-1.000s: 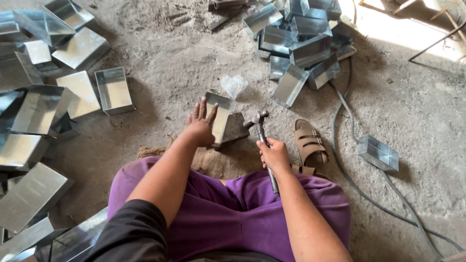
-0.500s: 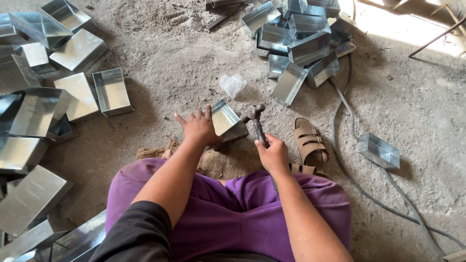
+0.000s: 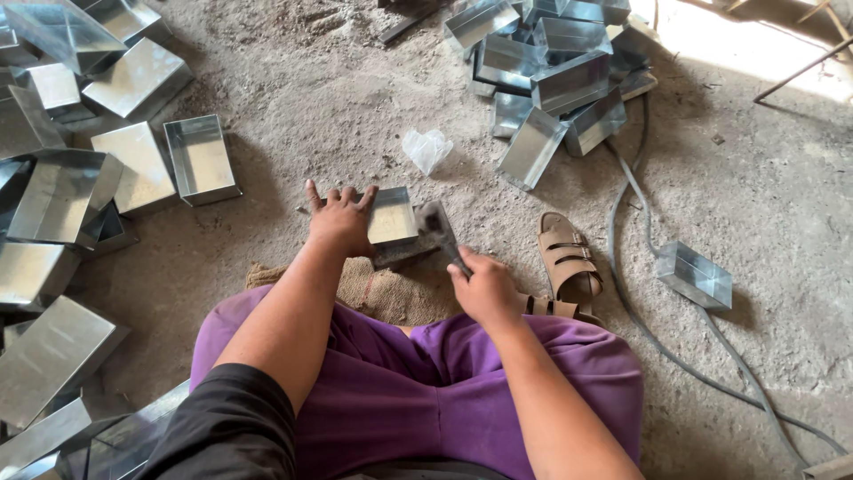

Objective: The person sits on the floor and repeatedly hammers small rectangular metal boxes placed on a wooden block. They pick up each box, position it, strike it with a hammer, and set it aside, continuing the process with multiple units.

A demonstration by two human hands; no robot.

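Note:
A small sheet-metal box (image 3: 393, 216) lies on a dark block on the dusty floor in front of my knees. My left hand (image 3: 338, 220) presses flat on its left side, fingers spread. My right hand (image 3: 484, 286) grips the handle of a hammer (image 3: 437, 227), whose blurred head is at the box's right edge. A piece of burlap (image 3: 382, 292) lies under the block, against my purple-clad legs.
Several shiny metal boxes are piled at the left (image 3: 67, 191) and at the top centre (image 3: 555, 71). One box (image 3: 695, 276) sits alone at the right. A brown sandal (image 3: 567, 262), a grey cable (image 3: 635, 293) and a crumpled plastic bag (image 3: 426, 148) lie nearby.
The box was tipped up on edge; it now lies flat under my left hand. The hammer swung down from upright to the box's right edge.

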